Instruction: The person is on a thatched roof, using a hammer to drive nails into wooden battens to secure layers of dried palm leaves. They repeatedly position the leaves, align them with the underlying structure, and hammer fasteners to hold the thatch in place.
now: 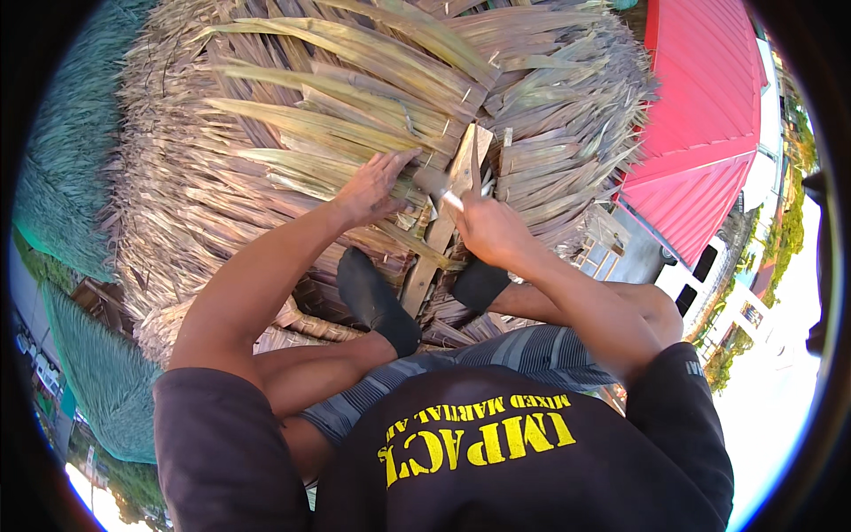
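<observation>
My right hand [493, 229] is closed round a hammer, whose blurred head [431, 182] points left over the thatch. White shows on the hammer just ahead of my fist. My left hand [370, 188] lies on the dry palm-leaf thatch [355, 120], fingers stretched toward the hammer head and thumb apart from them. No object shows in that hand, though its fingertips' underside is hidden. Between my hands and feet runs a narrow wooden board [441, 229], with leaf layers on both sides. Long greenish-yellow leaves [292, 115] lie beyond my left hand.
I sit high on the thatched roof, feet in dark socks [377, 301] either side of the board. Green-netted thatch roofs [75, 168] stand at left. A red metal roof [700, 115] and parked white vehicles [700, 279] lie below at right, past the thatch edge.
</observation>
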A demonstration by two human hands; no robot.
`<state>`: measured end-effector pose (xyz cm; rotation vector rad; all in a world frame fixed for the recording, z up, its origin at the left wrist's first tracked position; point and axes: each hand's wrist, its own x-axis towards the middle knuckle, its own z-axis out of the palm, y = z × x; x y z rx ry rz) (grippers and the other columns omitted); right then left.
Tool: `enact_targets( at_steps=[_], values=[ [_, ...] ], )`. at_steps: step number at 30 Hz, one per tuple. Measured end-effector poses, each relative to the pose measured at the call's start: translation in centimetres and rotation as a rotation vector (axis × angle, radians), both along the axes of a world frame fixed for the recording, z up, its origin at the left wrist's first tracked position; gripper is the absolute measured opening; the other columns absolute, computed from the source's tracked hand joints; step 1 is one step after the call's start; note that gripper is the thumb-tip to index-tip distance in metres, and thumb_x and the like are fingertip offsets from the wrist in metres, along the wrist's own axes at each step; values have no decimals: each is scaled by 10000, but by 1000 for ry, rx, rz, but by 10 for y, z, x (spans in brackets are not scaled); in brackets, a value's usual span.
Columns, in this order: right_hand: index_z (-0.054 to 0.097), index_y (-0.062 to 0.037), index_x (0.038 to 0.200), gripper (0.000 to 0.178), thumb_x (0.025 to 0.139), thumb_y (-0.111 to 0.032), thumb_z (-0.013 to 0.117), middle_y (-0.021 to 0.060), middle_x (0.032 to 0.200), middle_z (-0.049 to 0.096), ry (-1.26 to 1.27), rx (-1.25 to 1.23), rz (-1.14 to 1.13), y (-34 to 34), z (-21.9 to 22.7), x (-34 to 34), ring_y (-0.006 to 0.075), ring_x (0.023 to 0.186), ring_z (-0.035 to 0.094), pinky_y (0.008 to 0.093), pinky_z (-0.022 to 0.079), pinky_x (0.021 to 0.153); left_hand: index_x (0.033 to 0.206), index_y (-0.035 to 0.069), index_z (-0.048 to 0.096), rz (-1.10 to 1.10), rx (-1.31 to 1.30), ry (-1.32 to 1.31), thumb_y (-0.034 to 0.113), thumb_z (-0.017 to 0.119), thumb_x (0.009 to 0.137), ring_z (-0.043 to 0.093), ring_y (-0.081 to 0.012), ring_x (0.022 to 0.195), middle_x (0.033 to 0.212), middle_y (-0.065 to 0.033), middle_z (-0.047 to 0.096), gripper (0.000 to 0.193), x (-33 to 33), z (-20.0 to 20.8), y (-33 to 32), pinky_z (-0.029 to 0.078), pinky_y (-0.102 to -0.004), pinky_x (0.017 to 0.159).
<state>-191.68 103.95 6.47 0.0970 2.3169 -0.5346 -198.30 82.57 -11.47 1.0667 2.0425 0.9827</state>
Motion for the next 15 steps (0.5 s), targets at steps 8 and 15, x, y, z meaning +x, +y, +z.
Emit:
enact_targets(
  at_steps=[8,15],
  values=[
    [511,1,1030,267,961,-239,605,257,772,658,162,-368,75,16,5,16,484,715,659,562,518,635,1623,70,109,-14,-11,-19,239,827,786,489,-416,1252,1376,-230,504,1116,-1,11,2,408,-464,1095],
    [517,-15,1147,321,942,-241,614,266,797,667,308,-269,235,19,-14,12,476,752,663,559,526,672,1621,45,95,-27,65,17,234,837,772,491,-423,1244,1376,-230,501,1143,-6,2,0,404,-463,1101]
  ],
)
